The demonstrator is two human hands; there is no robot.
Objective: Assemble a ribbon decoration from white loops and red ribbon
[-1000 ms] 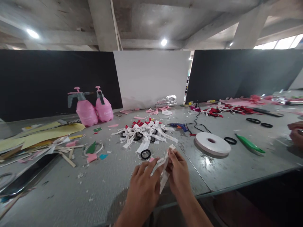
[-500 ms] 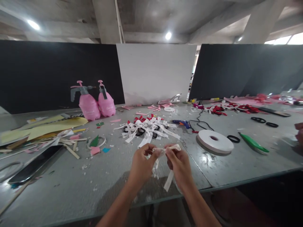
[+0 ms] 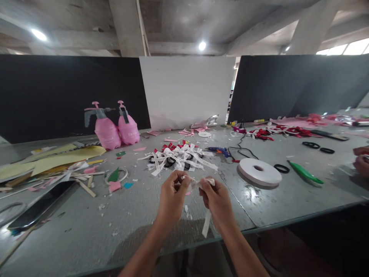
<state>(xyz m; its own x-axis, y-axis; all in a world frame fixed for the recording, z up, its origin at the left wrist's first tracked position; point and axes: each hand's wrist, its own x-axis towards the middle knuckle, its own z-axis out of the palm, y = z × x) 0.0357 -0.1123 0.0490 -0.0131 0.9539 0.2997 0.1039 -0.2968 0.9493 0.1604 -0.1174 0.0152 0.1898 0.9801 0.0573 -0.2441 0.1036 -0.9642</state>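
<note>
My left hand [image 3: 172,195] is closed, with thumb and fingers pinching one part of a white ribbon [image 3: 206,224]. My right hand [image 3: 216,201] pinches the ribbon a short way to the right, and a loose tail hangs below it. A thin stretch of ribbon spans the gap between the two hands; its knot or fold is too small to make out. Just beyond my fingers lies a pile of white ribbon bows [image 3: 180,156] with black hair ties and some red ribbon among them. A roll of white ribbon [image 3: 259,172] rests flat to the right.
A blue glue gun [image 3: 220,151] with a black cord lies behind the roll. Right of it are a black hair tie [image 3: 281,168] and a green tool [image 3: 305,172]. Pink spray bottles [image 3: 107,132], paper scraps and a phone [image 3: 42,206] occupy the left. Another person's hands [image 3: 361,159] show at the right edge.
My hands have drawn slightly apart, with the ribbon pulled between them. The view has shifted a little, and more of the other person's hands shows at the right.
</note>
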